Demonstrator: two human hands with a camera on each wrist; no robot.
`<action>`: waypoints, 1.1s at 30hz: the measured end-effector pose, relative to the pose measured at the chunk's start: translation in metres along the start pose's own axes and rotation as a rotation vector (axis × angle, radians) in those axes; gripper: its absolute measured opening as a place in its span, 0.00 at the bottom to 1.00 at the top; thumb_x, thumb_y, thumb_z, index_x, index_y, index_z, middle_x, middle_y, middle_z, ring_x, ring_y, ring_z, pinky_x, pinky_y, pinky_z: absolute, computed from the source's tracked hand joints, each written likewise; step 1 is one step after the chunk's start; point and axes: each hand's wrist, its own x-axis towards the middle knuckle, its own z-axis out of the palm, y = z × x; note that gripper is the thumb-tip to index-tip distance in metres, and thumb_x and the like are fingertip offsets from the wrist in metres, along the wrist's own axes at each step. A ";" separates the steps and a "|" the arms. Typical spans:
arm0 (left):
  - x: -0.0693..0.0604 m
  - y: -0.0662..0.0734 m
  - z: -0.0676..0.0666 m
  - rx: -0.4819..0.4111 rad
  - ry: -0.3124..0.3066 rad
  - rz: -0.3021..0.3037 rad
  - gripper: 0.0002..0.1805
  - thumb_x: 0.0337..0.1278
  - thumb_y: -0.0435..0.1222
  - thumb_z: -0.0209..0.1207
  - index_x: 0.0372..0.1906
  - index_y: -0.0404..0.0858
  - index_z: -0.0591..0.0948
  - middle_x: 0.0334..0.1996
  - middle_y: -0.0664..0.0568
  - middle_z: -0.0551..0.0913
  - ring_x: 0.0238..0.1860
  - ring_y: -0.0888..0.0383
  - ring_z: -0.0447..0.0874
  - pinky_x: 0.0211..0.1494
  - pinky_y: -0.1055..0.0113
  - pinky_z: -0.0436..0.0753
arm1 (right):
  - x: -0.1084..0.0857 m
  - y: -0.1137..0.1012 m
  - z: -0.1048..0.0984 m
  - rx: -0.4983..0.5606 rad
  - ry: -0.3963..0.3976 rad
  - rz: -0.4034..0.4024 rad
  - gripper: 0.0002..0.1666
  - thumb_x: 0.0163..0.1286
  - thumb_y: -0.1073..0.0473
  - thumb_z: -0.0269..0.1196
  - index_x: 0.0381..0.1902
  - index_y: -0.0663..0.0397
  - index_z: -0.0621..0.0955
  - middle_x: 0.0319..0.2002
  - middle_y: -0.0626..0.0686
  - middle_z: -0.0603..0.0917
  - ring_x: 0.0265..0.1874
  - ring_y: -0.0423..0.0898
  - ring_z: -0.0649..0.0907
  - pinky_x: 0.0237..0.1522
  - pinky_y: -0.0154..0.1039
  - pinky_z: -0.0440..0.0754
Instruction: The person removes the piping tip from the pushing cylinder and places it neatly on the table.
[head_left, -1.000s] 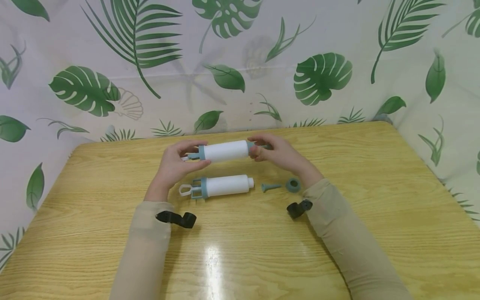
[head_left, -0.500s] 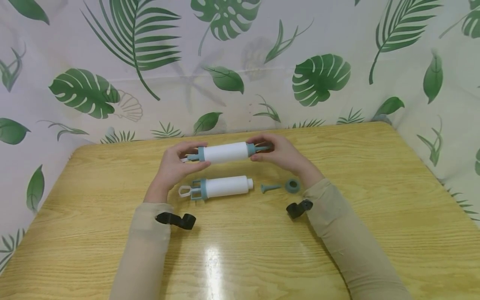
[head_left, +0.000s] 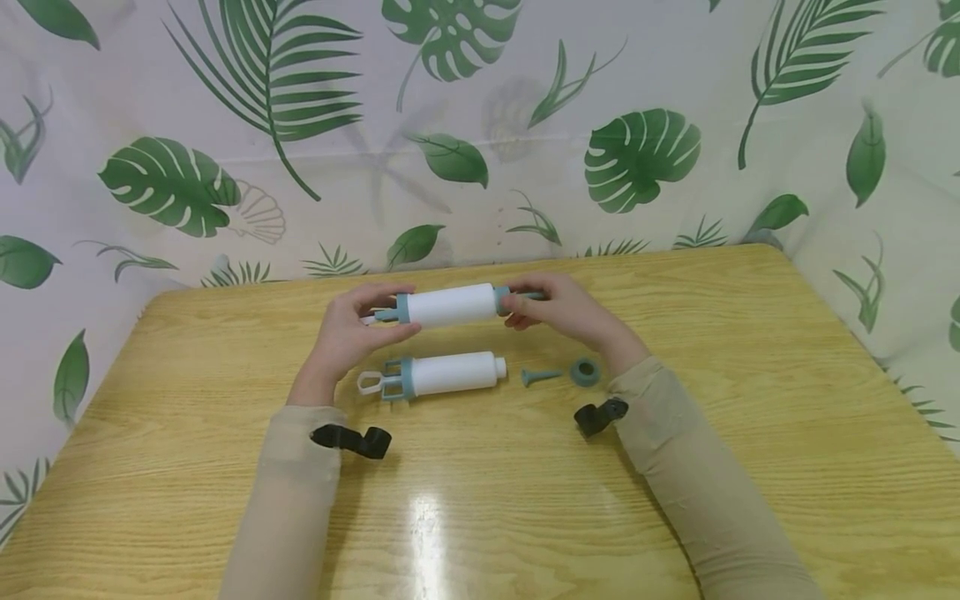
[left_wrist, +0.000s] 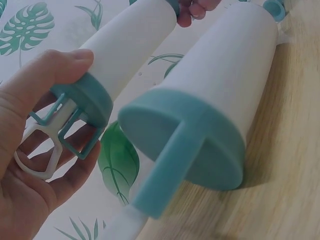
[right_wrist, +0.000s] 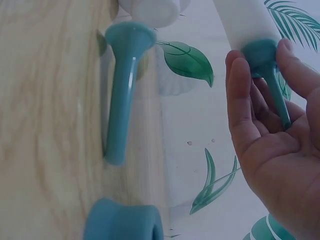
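A white plastic syringe (head_left: 452, 305) with blue-green end fittings is held level above the far part of the table. My left hand (head_left: 348, 325) grips its plunger end, thumb and fingers on the collar (left_wrist: 90, 97), with the looped plunger handle (left_wrist: 37, 155) by the palm. At the other end my right hand (head_left: 558, 308) pinches the ring cap (right_wrist: 261, 52) between thumb and fingers. A slim nozzle (right_wrist: 276, 95) points from that cap into the right palm. Nearer to me lies a second, similar syringe (head_left: 455, 372), its narrow white tip bare.
Right of the lying syringe are a loose blue-green nozzle (head_left: 542, 376) and a loose ring cap (head_left: 585, 372). The wooden table (head_left: 480, 517) ends at a leaf-printed cloth (head_left: 540, 167). Both sleeves carry black wrist mounts (head_left: 367, 442).
Half a second ago the right fingers were spread wider, showing the cap and nozzle; now they pinch the cap again, as they did a second ago. The left hand and the syringe barely moved.
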 end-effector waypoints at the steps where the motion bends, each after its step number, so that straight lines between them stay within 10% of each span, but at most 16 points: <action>1: 0.000 0.000 0.000 -0.001 -0.002 0.002 0.27 0.42 0.43 0.75 0.52 0.45 0.83 0.50 0.53 0.80 0.49 0.55 0.76 0.56 0.48 0.73 | 0.000 0.000 0.000 -0.005 0.002 0.002 0.26 0.69 0.54 0.61 0.59 0.65 0.74 0.48 0.61 0.82 0.42 0.52 0.84 0.47 0.44 0.81; 26: 0.001 -0.001 0.000 0.012 -0.024 0.002 0.27 0.42 0.44 0.74 0.53 0.47 0.83 0.52 0.55 0.79 0.50 0.55 0.76 0.52 0.54 0.77 | -0.001 -0.001 -0.002 -0.034 0.036 -0.039 0.30 0.59 0.59 0.71 0.59 0.55 0.75 0.55 0.56 0.76 0.52 0.52 0.78 0.52 0.45 0.78; 33: 0.001 -0.001 0.000 0.011 -0.023 0.002 0.27 0.43 0.44 0.74 0.53 0.47 0.83 0.52 0.55 0.79 0.51 0.54 0.76 0.53 0.53 0.76 | -0.002 -0.001 -0.003 -0.008 -0.036 -0.004 0.28 0.69 0.53 0.61 0.62 0.61 0.72 0.53 0.64 0.77 0.47 0.55 0.81 0.49 0.47 0.80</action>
